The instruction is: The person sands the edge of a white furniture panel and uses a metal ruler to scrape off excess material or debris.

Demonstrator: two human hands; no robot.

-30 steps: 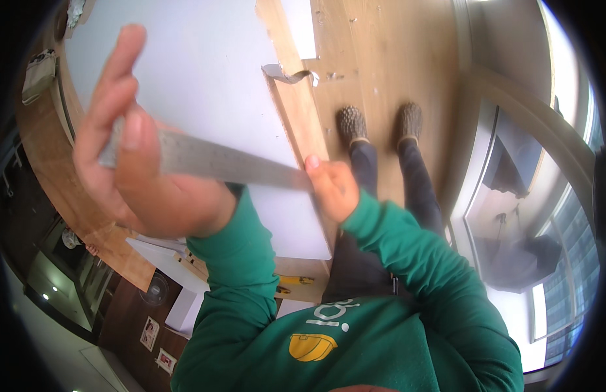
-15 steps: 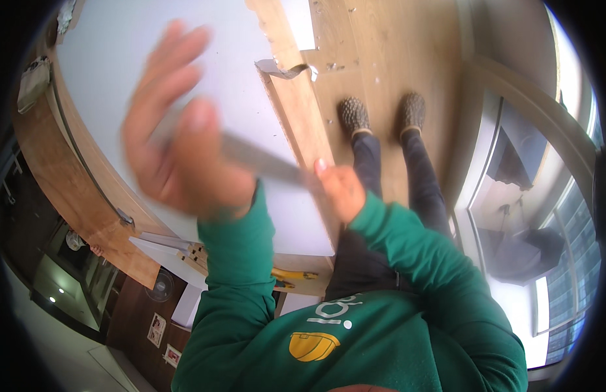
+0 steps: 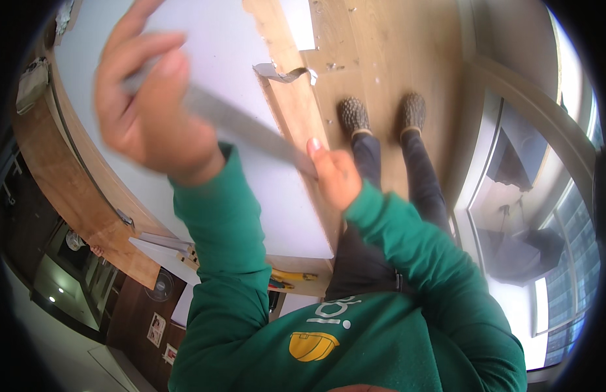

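A long, flat grey metal bar that looks like a flat file (image 3: 241,124) spans the gap between my hands, slanting over a white panel (image 3: 290,222). My left hand (image 3: 156,104), somewhat blurred, holds its far end between thumb and fingers, the other fingers loosely raised. Around the near end my right hand (image 3: 336,173) is closed, its thumb stretched along the bar, at the panel's wood-coloured edge (image 3: 293,108). A curled grey strip (image 3: 283,74) lies across that edge farther up. Whether the bar touches the edge, I cannot tell.
Yellow-handled tools (image 3: 293,276) lie close to my body below the panel. A long wooden board (image 3: 71,189) runs along the left. Small scraps (image 3: 334,66) dot the wood floor near my feet. A glazed frame (image 3: 486,157) stands at the right.
My left hand has moved up and to the left, and the bar has shifted with it. My right hand has moved slightly up and left, still closed on the near end.
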